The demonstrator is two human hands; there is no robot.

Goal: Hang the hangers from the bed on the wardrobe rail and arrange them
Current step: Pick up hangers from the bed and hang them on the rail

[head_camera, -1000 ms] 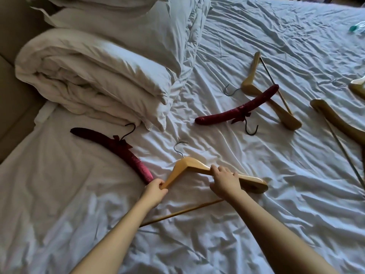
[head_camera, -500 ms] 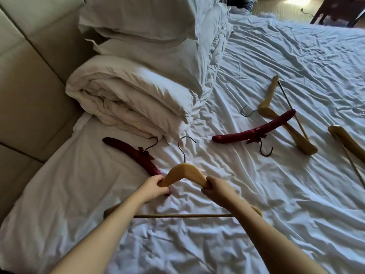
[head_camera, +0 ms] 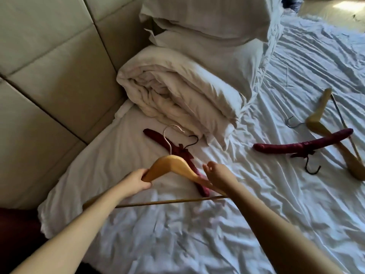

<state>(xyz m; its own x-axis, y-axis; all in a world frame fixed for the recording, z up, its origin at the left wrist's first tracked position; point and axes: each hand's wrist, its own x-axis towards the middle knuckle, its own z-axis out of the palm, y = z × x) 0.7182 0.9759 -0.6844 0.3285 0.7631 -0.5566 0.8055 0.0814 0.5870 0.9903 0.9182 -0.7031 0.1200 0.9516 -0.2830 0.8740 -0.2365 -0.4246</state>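
Note:
My left hand grips the left arm of a light wooden hanger, lifted off the white bed sheet with its silver hook pointing away from me. My right hand is beside the hanger's right arm, its fingertips loosely curled and raised clear of the wood. A dark red padded hanger lies on the sheet beneath the held one. Another red padded hanger lies to the right across a second wooden hanger.
A folded white duvet and stacked pillows sit at the head of the bed, just beyond the hangers. A padded beige headboard fills the left. The floor shows at the top right.
The wooden hanger has come up off the sheet and its hook has swung left. My right hand's fingers have loosened from its right arm. The view has turned left toward the headboard.

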